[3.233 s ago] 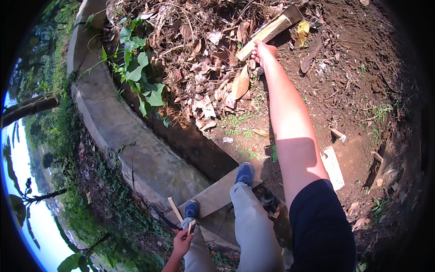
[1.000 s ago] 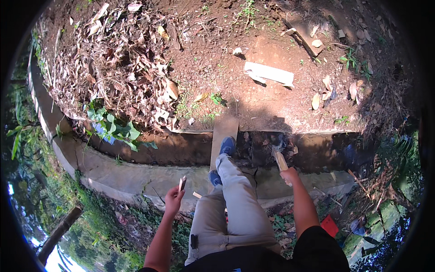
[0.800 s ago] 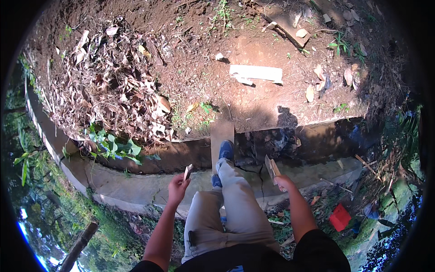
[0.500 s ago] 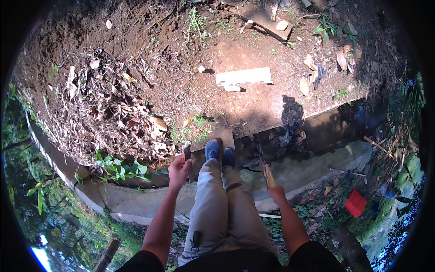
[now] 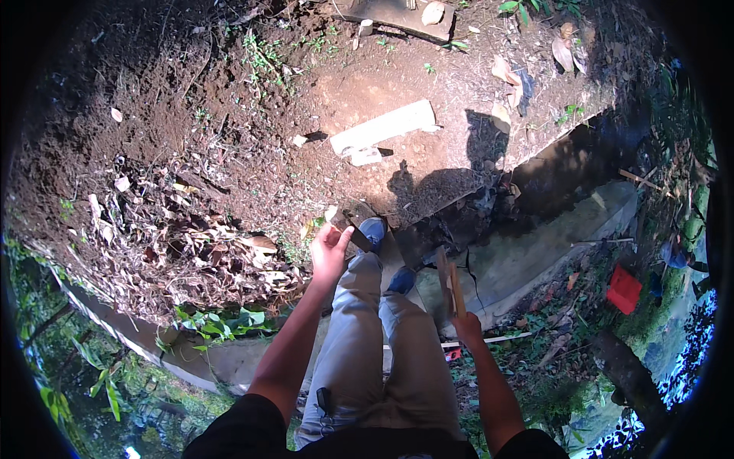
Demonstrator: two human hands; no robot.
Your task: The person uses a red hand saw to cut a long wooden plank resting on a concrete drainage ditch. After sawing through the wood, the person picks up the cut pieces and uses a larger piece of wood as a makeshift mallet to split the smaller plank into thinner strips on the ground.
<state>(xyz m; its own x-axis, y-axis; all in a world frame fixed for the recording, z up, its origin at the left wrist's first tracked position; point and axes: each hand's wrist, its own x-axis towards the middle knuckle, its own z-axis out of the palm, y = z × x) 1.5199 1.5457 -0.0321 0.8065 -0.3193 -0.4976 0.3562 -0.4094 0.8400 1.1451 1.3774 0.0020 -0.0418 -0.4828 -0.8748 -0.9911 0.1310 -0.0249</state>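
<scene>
My left hand (image 5: 331, 251) is raised in front of my left knee, its thumb and fingers closed on a short, dark, flat piece (image 5: 356, 236) whose kind I cannot make out. Lower and to the right, my right hand (image 5: 468, 329) grips a pale wooden stick (image 5: 458, 292). Alongside that stick runs a flatter brown strip (image 5: 444, 274); whether the two are joined is unclear. My blue shoes (image 5: 372, 231) stand apart, the left one farther forward on a narrow slab beside the ditch.
A dark ditch (image 5: 566, 162) with a concrete wall (image 5: 535, 256) curves past my feet. On the soil ahead lie a bright plank (image 5: 390, 126) and a small block (image 5: 299, 141). Dry leaves (image 5: 183, 252) cover the left bank. A red object (image 5: 625, 289) lies at right.
My left hand has come up and rightward with its dark piece, now tilted. My feet have moved apart, left ahead of right. The view has turned, so the plank appears slanted and farther left.
</scene>
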